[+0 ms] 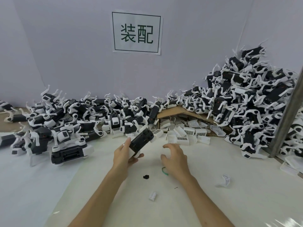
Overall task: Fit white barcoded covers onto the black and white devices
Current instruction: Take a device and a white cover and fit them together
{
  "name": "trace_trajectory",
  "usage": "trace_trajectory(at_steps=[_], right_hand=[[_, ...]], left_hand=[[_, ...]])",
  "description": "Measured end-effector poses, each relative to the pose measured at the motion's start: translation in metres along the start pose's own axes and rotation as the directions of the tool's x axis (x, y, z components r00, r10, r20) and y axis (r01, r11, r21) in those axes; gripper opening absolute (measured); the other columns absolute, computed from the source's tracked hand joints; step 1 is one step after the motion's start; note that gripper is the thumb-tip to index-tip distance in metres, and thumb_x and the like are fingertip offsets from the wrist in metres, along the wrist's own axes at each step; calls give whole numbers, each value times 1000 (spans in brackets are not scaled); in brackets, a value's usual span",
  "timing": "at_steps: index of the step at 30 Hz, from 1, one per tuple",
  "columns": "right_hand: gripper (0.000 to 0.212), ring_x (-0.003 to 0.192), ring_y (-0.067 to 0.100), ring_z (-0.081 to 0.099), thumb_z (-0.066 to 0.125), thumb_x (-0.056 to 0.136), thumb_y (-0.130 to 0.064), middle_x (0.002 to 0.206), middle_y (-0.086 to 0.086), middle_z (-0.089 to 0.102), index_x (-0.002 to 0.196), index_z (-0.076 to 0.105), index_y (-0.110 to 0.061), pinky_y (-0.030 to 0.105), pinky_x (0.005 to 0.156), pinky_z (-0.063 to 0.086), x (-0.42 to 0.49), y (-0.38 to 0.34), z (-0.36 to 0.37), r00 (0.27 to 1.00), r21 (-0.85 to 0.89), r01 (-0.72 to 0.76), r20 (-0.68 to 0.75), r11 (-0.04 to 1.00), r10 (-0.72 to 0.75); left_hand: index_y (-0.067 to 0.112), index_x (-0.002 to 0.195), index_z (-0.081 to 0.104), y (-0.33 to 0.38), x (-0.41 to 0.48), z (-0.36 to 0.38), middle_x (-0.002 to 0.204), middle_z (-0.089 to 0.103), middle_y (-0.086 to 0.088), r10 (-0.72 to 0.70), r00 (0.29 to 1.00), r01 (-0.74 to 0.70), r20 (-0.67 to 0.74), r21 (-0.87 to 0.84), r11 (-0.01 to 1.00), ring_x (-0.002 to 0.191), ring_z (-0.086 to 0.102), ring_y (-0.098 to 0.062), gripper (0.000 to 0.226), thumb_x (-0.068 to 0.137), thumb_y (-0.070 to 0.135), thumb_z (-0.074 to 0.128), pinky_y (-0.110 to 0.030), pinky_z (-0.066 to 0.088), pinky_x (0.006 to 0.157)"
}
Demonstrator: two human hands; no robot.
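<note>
Head view: my left hand grips black and white device, lifted above table, tilted up-right. My right hand beside it, fingers spread and loosely curled, holding nothing. White barcoded covers spill from cardboard box just beyond.

the held device is black with white ends; the piled devices black and white; covers white with black barcode stripes; box brown; sign white with dark green characters and frame; table cream; loop green; wall pale lilac-grey
</note>
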State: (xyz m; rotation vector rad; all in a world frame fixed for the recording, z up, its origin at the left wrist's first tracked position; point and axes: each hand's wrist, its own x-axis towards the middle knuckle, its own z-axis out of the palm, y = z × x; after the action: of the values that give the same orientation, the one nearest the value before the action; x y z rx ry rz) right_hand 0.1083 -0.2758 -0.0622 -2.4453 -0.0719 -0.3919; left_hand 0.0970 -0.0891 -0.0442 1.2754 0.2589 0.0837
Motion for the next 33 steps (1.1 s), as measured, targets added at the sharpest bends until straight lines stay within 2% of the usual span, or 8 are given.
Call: trace_trajectory(at_steps=[8, 11, 18, 20, 22, 25, 27, 33], right_hand=[[65, 150, 29, 17, 51, 99, -22, 168, 6, 2, 155, 20, -12, 52, 114, 28, 37, 22, -18, 983, -241, -181, -61, 953, 171], [63, 150, 29, 21, 46, 102, -24, 166, 8, 15, 157, 18, -12, 53, 115, 28, 60, 30, -27, 981, -351, -186, -11, 918, 195], [37, 130, 27, 39, 56, 95, -38, 133, 7, 51, 124, 64, -17, 42, 107, 32, 56, 32, -33, 981, -471, -189, -43, 862, 191], [35, 124, 27, 48, 63, 92, -31, 127, 7, 58, 123, 63, -16, 40, 104, 38, 45, 25, -32, 968, -289, -251, -86, 924, 236], [31, 106, 25, 62, 68, 91, -23, 114, 6, 68, 120, 66, -12, 36, 91, 49, 33, 9, -26, 943, 218, -293, -94, 931, 319], [18, 80, 15, 70, 61, 99, -21, 97, 2, 68, 114, 65, -13, 27, 68, 52, 20, -24, -13, 941, 824, -288, 151, 487, 301], [19, 78, 13, 70, 55, 103, -23, 96, 6, 64, 115, 62, -12, 26, 67, 52, 14, -37, -4, 949, 914, -285, 226, 289, 220], [32, 81, 16, 72, 55, 101, -6, 119, 11, 66, 132, 57, -12, 25, 69, 57, -2, -34, 4, 983, 875, -174, 127, 453, 132]], left_hand=[[9, 119, 61, 3, 2, -10, 98, 78, -11, -69, 967, 158, 246, -361, 919, 93, 75, -32, 27, 95, 22, 63, -33, 59, 69], [3, 125, 61, 6, 0, -8, 109, 75, -18, -62, 939, 222, 338, -459, 860, 105, 71, -41, 45, 83, 15, 69, -37, 62, 68], [0, 122, 67, 8, -8, -1, 118, 72, -14, -101, 890, 338, 445, -495, 801, 105, 71, -41, 46, 83, 24, 68, -31, 62, 57], [1, 122, 68, 6, -4, -2, 121, 72, -12, -90, 891, 329, 445, -496, 803, 104, 72, -38, 40, 94, 29, 62, -31, 61, 54], [1, 122, 68, 6, 2, -4, 115, 74, -11, -77, 900, 317, 429, -522, 792, 104, 72, -37, 40, 98, 33, 59, -31, 61, 55], [2, 120, 66, 1, 10, -7, 98, 73, -16, -72, 926, 279, 371, -544, 791, 105, 72, -36, 38, 99, 32, 58, -33, 61, 62], [4, 117, 68, 0, 10, -10, 101, 74, -16, -67, 942, 247, 328, -546, 801, 103, 73, -35, 34, 94, 29, 63, -34, 61, 68], [20, 110, 78, -3, 8, -7, 114, 75, -5, -34, 946, 170, 322, -403, 899, 109, 71, -25, 30, 80, 23, 75, -31, 56, 87]])
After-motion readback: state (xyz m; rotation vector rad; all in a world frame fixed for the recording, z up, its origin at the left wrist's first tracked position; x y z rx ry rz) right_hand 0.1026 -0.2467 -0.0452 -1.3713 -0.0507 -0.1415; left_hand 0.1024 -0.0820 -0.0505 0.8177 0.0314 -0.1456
